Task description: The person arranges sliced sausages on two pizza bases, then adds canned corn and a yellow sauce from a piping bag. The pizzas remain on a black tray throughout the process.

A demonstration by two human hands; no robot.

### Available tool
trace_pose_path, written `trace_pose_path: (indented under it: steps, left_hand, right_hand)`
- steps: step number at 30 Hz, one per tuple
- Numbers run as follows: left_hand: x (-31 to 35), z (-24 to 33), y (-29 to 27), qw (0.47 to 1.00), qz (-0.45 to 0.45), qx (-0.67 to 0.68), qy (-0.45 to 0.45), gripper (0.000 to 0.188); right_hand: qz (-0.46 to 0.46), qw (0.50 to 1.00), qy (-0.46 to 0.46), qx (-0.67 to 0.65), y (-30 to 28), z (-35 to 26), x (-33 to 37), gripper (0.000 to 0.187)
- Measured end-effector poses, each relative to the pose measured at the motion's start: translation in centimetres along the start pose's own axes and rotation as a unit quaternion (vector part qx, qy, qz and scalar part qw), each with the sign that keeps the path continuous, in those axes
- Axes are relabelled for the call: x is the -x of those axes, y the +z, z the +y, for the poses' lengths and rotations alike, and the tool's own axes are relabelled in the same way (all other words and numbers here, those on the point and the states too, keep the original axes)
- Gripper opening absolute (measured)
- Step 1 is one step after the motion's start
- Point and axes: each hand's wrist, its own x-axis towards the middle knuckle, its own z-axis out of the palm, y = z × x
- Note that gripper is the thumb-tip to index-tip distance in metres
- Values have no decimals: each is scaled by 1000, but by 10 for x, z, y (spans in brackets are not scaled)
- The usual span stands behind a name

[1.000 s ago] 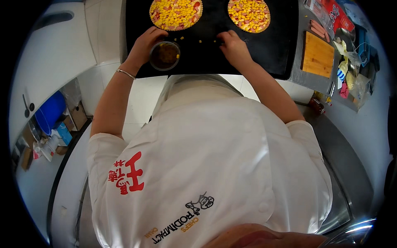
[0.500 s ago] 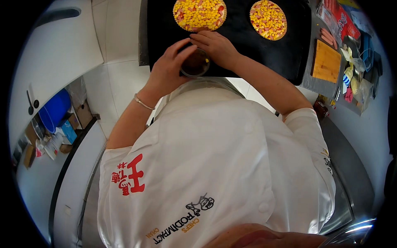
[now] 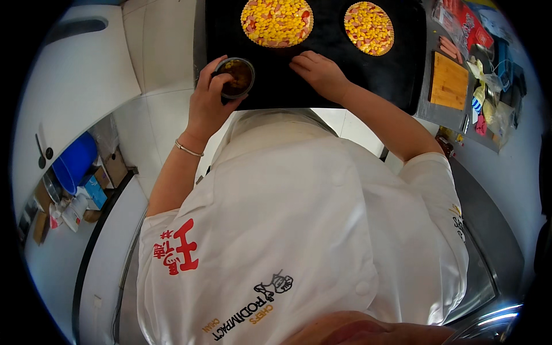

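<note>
Left hand [image 3: 208,99] grips a small round bowl [image 3: 234,77]; right hand [image 3: 318,70], open, rests flat on the black tray [image 3: 397,75], pizzas [image 3: 277,22] at twelve o'clock.

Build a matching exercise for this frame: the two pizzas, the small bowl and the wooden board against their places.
Things:
1 larger pizza
2 smaller pizza
3 small bowl
4 wooden board

Places:
A held by the left hand
B right of the black tray
C tray's upper right
D above the bowl, on the tray

Pairs: 1-D, 2-C, 3-A, 4-B
</note>
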Motion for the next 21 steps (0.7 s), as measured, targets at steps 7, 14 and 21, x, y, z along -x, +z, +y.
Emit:
trace_pose_path:
  steps: [7, 14, 21]
  left_hand:
    - [3, 23, -7, 998, 45, 29, -21, 69]
    - [-5, 68, -2, 986, 164, -14, 36, 53]
    - [-31, 116, 31, 983, 129, -32, 127, 45]
  right_hand:
    - [-26, 996, 61, -64, -12, 5, 6, 25]
    - [-200, 973, 94, -73, -21, 7, -7, 24]
    - [-177, 971, 120, -110, -19, 11, -5, 14]
